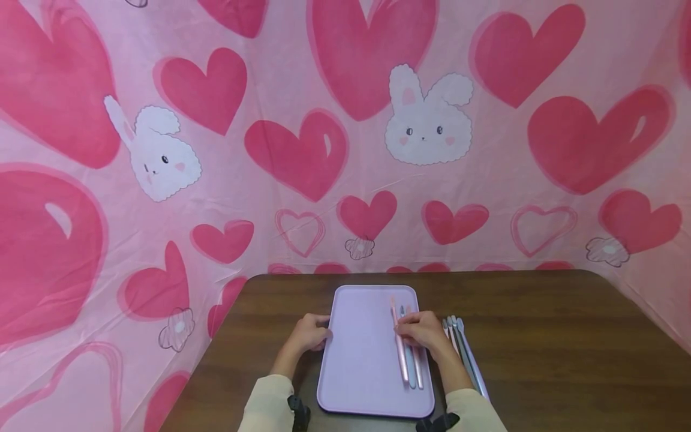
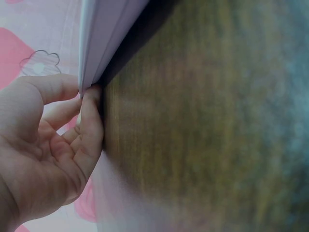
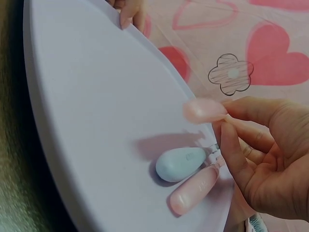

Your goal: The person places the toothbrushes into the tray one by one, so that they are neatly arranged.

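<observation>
On the lilac tray (image 1: pixel 361 354), near its right edge, the right hand (image 1: pixel 423 331) pinches a pink toothbrush (image 1: pixel 399 348) between thumb and fingertips, its handle end raised just above the tray floor. Beside it on the tray lie a pale blue toothbrush (image 3: pixel 179 164) and another pink one (image 3: pixel 195 189). To the right of the tray, more toothbrushes (image 1: pixel 465 354) wait on the brown table (image 1: pixel 567 342). The left hand (image 1: pixel 309 333) grips the tray's left rim, fingers curled under it. Best lower the held brush parallel to its neighbours, keeping the tray steady so none roll.
</observation>
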`<state>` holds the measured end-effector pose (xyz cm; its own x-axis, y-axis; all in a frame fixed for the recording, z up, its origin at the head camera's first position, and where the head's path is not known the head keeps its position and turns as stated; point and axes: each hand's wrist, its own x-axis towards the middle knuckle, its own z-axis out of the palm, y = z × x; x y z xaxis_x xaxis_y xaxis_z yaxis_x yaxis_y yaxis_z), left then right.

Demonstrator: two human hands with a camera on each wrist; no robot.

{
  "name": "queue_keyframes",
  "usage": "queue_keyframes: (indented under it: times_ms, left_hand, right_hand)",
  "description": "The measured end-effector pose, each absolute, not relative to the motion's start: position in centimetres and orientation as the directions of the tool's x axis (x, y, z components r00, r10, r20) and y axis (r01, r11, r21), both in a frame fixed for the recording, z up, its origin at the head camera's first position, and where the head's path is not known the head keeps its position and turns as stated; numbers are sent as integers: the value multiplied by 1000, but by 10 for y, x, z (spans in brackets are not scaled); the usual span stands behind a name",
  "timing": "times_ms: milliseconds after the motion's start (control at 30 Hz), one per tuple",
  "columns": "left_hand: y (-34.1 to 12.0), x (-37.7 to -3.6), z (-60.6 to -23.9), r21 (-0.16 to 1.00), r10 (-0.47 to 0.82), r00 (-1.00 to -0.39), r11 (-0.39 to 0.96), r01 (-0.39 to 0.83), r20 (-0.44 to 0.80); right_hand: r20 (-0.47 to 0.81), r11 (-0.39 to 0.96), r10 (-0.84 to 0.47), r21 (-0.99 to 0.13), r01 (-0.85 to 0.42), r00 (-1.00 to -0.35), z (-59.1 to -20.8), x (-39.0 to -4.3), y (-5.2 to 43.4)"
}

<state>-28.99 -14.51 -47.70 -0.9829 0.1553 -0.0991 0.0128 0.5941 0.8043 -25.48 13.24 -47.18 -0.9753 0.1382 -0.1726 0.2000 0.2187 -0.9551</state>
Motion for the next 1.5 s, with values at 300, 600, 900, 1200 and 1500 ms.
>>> queue_keyframes:
  times_ms: [300, 600, 900, 1200, 1500]
  left_hand:
    - [-145, -291, -478, 806, 150, -984, 592, 10, -98]
    - [-145, -292, -479, 806, 155, -984, 591, 16, -94]
    - [-145, -291, -476, 814, 149, -985, 581, 17, -85]
    - [-146, -291, -479, 806, 149, -984, 592, 13, -93]
    - [-146, -291, -480, 801, 154, -984, 598, 19, -91]
  right_hand:
    - [-155, 211, 144, -960, 183, -977, -472, -254, 129]
    - [-107, 279, 165, -948, 150, -980, -469, -253, 127]
    - [-101, 319, 174, -935, 153, -979, -468, -253, 134]
    - [-89, 197, 139, -974, 116, -986, -470, -251, 148]
    - [-72, 221, 127, -970, 99, -989, -466, -245, 169]
